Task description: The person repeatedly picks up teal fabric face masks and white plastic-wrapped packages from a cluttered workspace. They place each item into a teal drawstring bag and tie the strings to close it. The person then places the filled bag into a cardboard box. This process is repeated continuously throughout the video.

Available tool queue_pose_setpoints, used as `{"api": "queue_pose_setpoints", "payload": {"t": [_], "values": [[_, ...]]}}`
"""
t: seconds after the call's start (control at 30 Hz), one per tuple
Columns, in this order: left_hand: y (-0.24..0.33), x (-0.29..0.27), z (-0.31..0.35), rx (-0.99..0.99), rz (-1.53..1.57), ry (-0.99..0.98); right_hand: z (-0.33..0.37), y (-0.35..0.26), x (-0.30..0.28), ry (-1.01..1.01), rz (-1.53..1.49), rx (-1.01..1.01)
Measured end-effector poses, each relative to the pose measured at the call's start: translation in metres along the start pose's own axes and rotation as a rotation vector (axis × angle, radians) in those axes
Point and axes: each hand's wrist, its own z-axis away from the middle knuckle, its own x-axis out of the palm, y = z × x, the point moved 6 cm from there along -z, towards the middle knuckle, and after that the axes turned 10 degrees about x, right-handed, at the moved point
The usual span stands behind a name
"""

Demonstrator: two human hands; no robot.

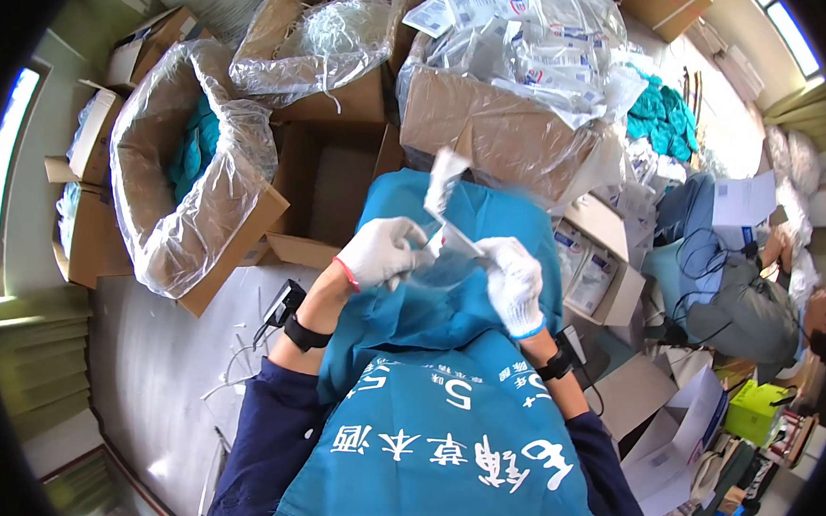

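Note:
Both my hands wear white knit gloves and meet over my lap, above a teal apron (492,201). My right hand (514,281) pinches the edge of a clear plastic bag with white printed parts (459,242), which is partly smeared by motion. On the other side of it, my left hand (390,253) is closed with bent fingers at the bag's left edge. A crumpled white strip (446,180) sticks up from between the hands, away from me; whether it is part of the bag I cannot tell.
Ahead stands a carton (487,135) heaped with clear printed packets (558,54). A lined carton (236,214) with teal items is at left, an open brown box (328,177) beside it. At right are a smaller box of packets (609,298) and another person (745,311) working.

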Motion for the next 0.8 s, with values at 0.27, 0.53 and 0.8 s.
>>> {"api": "queue_pose_setpoints", "payload": {"t": [0.27,0.53,0.8], "values": [[-0.031,-0.009,0.009,0.075,-0.206,0.008,-0.015,-0.013,0.026,-0.207,0.165,-0.155],[-0.05,-0.04,0.032,0.37,0.248,0.251,-0.048,-0.013,0.039,-0.304,0.217,-0.238],[-0.053,-0.104,0.056,0.44,0.678,0.988,-0.157,0.022,-0.015,-0.124,0.399,-0.084]]}}
